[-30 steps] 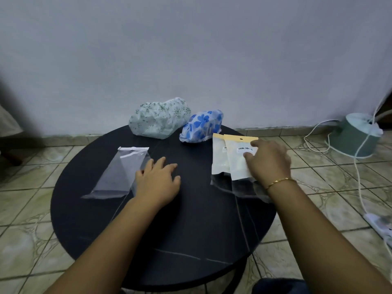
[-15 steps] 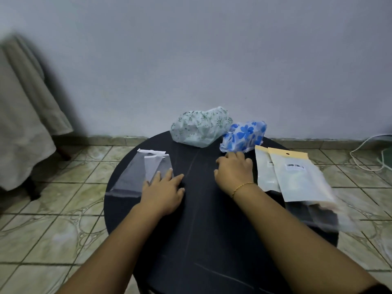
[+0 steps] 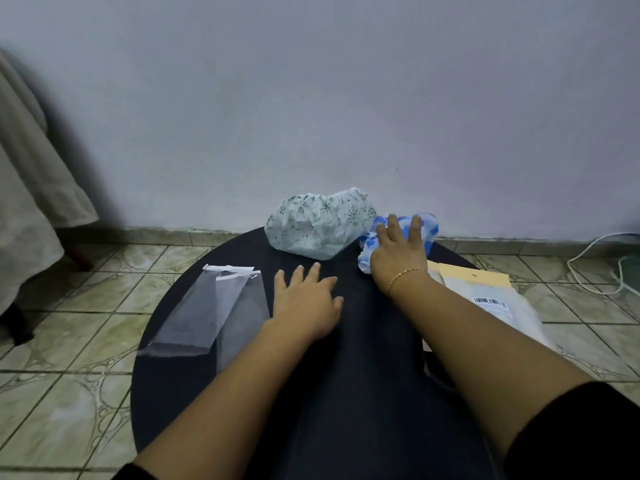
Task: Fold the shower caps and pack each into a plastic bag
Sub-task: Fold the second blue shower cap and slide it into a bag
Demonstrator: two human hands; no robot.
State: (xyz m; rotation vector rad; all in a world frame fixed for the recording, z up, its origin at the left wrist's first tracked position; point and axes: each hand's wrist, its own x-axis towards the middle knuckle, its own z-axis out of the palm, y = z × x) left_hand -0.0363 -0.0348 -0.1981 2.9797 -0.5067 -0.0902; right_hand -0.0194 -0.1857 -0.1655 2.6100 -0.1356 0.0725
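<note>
Counter (image 3: 346, 393) centre and near edge bare btwn forearms. Clear bags (image 3: 211, 313) block left, labelled packets (image 3: 485, 292) right, green-print shower cap (image 3: 318, 223) w/ blue-flowered shower cap (image 3: 426, 226) at far edge.

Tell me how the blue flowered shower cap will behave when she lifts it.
The crumpled blue flowered plastic shower cap under the right hand will probably sag limply. Its thin, puffy film looks light, and likely a bit slippery.

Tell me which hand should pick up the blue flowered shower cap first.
Right. The right hand already lies on the blue flowered shower cap, fingers spread over it. The left hand rests flat on the black table beside the clear plastic bags, farther from it.
</note>
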